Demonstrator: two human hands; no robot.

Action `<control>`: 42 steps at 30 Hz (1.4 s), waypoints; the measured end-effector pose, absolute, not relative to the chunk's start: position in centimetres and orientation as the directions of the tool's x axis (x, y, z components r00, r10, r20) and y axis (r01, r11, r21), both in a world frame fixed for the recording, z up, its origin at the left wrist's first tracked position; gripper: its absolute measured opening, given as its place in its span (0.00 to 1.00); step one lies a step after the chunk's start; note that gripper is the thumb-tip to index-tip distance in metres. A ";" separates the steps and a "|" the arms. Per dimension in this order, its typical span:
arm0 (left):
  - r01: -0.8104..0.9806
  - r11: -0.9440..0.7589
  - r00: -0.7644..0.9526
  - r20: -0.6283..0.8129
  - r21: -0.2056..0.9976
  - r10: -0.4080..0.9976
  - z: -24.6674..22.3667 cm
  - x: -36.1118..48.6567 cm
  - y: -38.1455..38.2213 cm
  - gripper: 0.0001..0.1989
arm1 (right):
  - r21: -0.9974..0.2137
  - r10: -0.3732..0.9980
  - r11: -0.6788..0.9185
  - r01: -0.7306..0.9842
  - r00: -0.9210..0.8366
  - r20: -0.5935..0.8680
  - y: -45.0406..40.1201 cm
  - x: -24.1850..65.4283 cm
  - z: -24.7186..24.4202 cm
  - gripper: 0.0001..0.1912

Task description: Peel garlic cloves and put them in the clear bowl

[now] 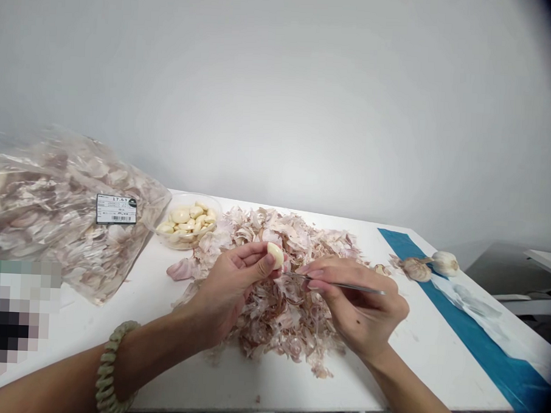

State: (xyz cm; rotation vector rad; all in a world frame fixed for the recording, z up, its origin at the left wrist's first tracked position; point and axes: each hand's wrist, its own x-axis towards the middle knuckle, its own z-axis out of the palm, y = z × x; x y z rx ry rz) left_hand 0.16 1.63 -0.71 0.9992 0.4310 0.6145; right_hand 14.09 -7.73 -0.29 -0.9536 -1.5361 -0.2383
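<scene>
Between the thumb and fingers of my left hand point(236, 278) is a pale, peeled garlic clove point(276, 255). My right hand point(360, 301) grips a thin metal tool point(345, 285), which looks like tweezers or a small knife. Its tip points left and comes close to the clove's lower end; whether it touches I cannot tell. Both hands hover over a large heap of garlic skins point(292, 329) in the middle of the table. Behind my left hand stands a clear round bowl point(182, 242) with several peeled cloves point(195, 212) in it.
A big clear bag point(65, 209) full of garlic skins and bearing a price label point(116, 209) lies at the left. On the right, two garlic bulbs point(445, 263) rest by a blue strip point(457, 336) along the white table point(194, 385). A wall rises behind.
</scene>
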 end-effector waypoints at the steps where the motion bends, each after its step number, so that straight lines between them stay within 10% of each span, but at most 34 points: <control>1: -0.282 0.397 0.756 -0.052 0.874 0.652 -0.7 0.1 1.6 0.09 | -0.367 0.427 0.641 0.673 0.084 0.900 -7.7 14.0 -0.3 0.16; 21: -0.284 0.485 0.779 -0.096 0.827 0.620 -0.8 0.3 1.9 0.12 | -0.381 0.426 0.620 0.686 0.113 0.897 -7.5 14.1 -0.2 0.15; 35: -0.305 0.436 0.702 -0.110 0.847 0.704 -0.5 0.4 1.7 0.14 | -0.686 0.617 0.187 0.703 0.459 0.639 -6.6 15.0 -0.4 0.08; 42: -0.277 0.285 0.639 -0.045 0.918 0.768 -0.8 0.2 1.9 0.20 | -0.801 0.682 0.244 0.547 0.490 0.543 -6.6 14.9 -0.2 0.08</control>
